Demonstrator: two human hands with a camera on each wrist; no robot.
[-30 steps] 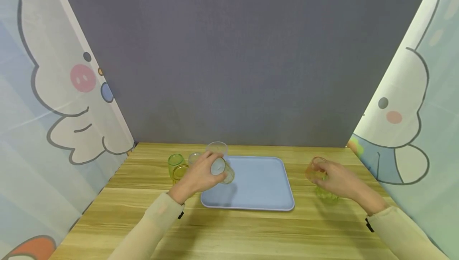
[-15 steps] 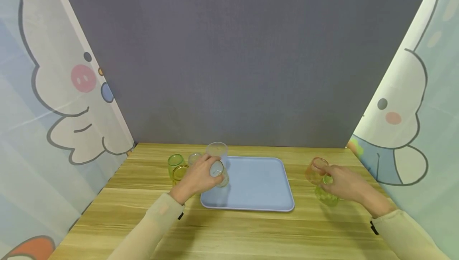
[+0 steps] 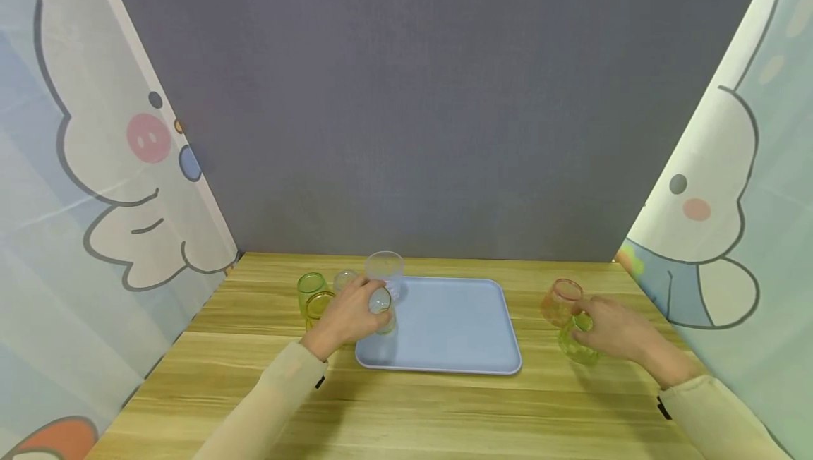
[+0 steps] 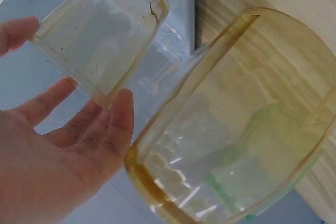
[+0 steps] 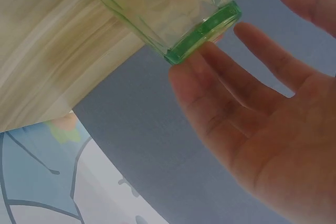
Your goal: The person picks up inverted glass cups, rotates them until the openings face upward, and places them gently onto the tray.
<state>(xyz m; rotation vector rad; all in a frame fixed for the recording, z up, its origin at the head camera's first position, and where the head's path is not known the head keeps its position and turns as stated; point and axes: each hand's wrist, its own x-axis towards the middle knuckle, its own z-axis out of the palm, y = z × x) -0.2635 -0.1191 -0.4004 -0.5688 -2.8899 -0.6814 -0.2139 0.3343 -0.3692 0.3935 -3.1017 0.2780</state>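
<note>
My left hand (image 3: 346,313) pinches a clear, faintly amber glass (image 4: 102,35) by its rim, thumb on one side and fingertips on the other. This glass is over the left part of a pale blue tray (image 3: 454,329). A yellow glass (image 4: 236,124) looms close beside the hand in the left wrist view. Over on the right, my right hand (image 3: 612,331) reaches a yellow-green glass (image 3: 579,353), fingertips right at its rim. In the right wrist view the thumb stands apart from that green glass (image 5: 165,11). An orange-pink glass (image 3: 555,308) is just behind it.
Left of the tray a green glass (image 3: 310,285) and a small clear glass (image 3: 344,279) stand near the yellow one. A larger clear glass (image 3: 384,267) is at the tray's back left corner. A grey panel (image 3: 432,107) closes off the table's far edge.
My left hand has brought the amber-tinted glass leftward and more upright over the tray. The right hand has shifted from the orange-pink glass to the green one.
</note>
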